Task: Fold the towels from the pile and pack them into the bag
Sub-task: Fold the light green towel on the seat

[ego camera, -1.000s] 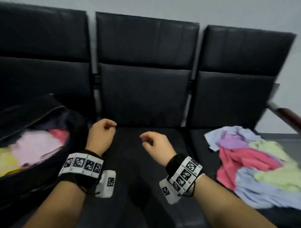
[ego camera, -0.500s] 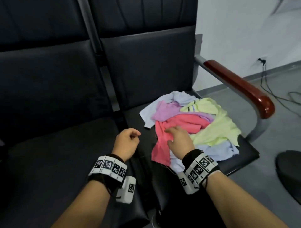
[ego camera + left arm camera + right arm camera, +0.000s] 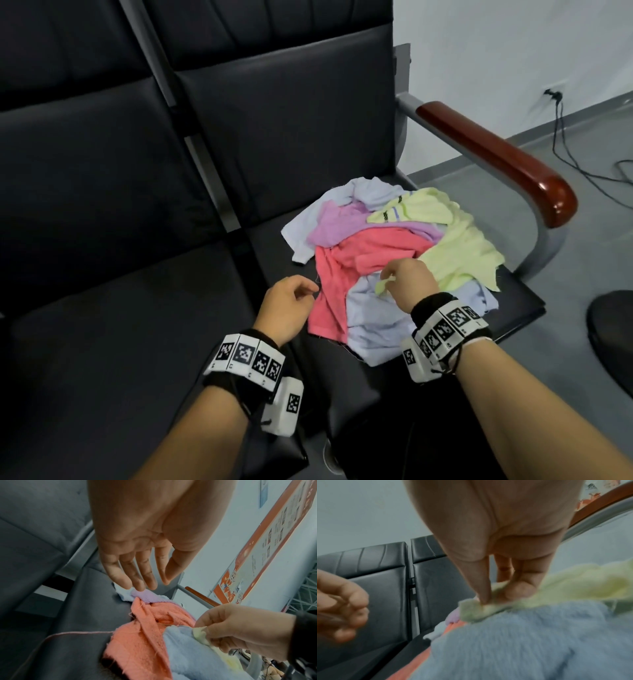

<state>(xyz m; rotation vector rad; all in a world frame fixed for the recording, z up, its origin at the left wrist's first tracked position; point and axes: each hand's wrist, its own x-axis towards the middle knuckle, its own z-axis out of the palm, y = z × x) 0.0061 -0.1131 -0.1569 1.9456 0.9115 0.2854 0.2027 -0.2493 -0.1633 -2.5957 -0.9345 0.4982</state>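
Note:
A pile of towels (image 3: pixel 383 253) in pink, lilac, pale blue and yellow-green lies on the right-hand black seat (image 3: pixel 513 301). My right hand (image 3: pixel 388 279) is over the near side of the pile and pinches a corner of the yellow-green towel (image 3: pixel 462 246) between thumb and fingers; the pinch shows in the right wrist view (image 3: pixel 494 599) and the left wrist view (image 3: pixel 204 637). That corner lies on the pale blue towel (image 3: pixel 373 322). My left hand (image 3: pixel 308 293) hovers beside the pink towel (image 3: pixel 352 260) with relaxed fingers (image 3: pixel 137 574), holding nothing. The bag is out of view.
The seats are black padded chairs in a row, with a bare seat (image 3: pixel 120 342) to the left of the pile. A red-brown wooden armrest (image 3: pixel 496 157) on a grey metal frame bounds the right side. Cables (image 3: pixel 575 147) trail on the grey floor beyond it.
The view swung right from the bag to the pile. My right hand moved from flat on the pink towel to pinching the yellow-green corner. My left hand came nearer the pile.

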